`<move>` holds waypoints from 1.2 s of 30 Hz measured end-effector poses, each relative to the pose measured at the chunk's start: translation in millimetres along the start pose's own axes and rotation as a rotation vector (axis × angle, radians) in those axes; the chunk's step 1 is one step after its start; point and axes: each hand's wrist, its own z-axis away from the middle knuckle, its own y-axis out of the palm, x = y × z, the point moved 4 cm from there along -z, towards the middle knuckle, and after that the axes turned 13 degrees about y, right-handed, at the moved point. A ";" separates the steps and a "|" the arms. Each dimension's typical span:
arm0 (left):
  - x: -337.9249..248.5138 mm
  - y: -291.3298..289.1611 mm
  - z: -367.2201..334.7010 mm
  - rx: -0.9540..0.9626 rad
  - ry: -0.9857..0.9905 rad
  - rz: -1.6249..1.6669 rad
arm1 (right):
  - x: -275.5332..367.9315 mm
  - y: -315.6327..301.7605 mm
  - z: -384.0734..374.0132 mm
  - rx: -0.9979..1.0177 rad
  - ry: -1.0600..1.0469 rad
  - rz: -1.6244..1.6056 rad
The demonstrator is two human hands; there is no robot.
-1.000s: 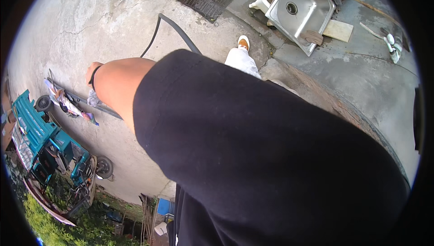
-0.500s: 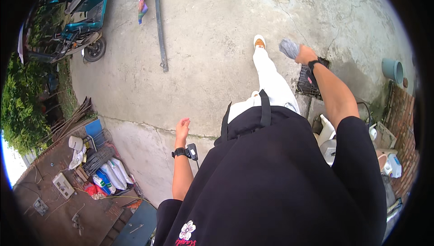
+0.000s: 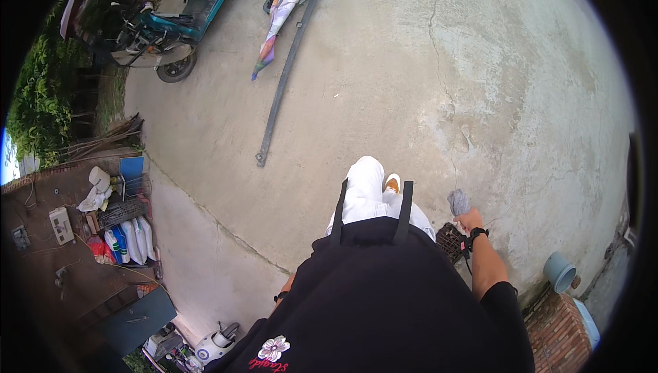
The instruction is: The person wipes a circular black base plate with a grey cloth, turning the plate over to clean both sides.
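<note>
Right hand (image 3: 471,221) clenched around a grey cloth (image 3: 458,202), bunched upward clear of the body. Drain grate (image 3: 451,241) just below the hand. Left hand (image 3: 288,284) mostly hidden; grip cannot be told.

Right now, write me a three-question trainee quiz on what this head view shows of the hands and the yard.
1. True or false: the right hand holds a grey cloth.
2. What lies on the concrete floor ahead of the person? A) a long metal pole; B) a garden hose; C) a ladder.
3. Fill in: the blue-green cart stands at the upper ____ of the picture.

Key:
1. True; the cloth sticks up from the closed fist, above the black wristband.
2. A; it runs from the folded umbrella toward the person.
3. Left. The left hand is mostly hidden by the dark apron.
</note>
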 end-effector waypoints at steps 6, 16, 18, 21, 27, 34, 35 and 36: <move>-356.0 71.8 -191.8 0.032 0.079 -0.019 | 374.0 -314.0 25.5 -0.192 -0.325 -0.442; -1126.6 171.7 -451.2 0.047 0.798 -0.191 | 563.4 -616.8 -83.1 -0.047 -0.240 -0.499; -1289.4 211.4 -452.8 0.060 0.973 -0.133 | 556.2 -676.4 -123.8 0.000 -0.220 -0.443; -1507.4 272.6 -430.5 0.084 1.149 -0.125 | 600.0 -760.9 -177.1 0.068 -0.131 -0.375; -1634.9 320.5 -515.0 -0.200 0.946 -0.143 | 896.0 -1044.6 -264.4 0.074 -0.185 -0.282; -1448.3 395.7 -514.3 0.101 -0.053 0.349 | 1316.3 -1360.2 -293.6 -0.079 -0.386 -0.324; -1445.0 413.0 -500.4 0.179 -0.189 0.436 | 1372.7 -1399.8 -290.0 -0.112 -0.414 -0.330; -1450.7 432.0 -487.4 0.273 -0.314 0.524 | 1428.2 -1441.7 -283.1 -0.152 -0.449 -0.335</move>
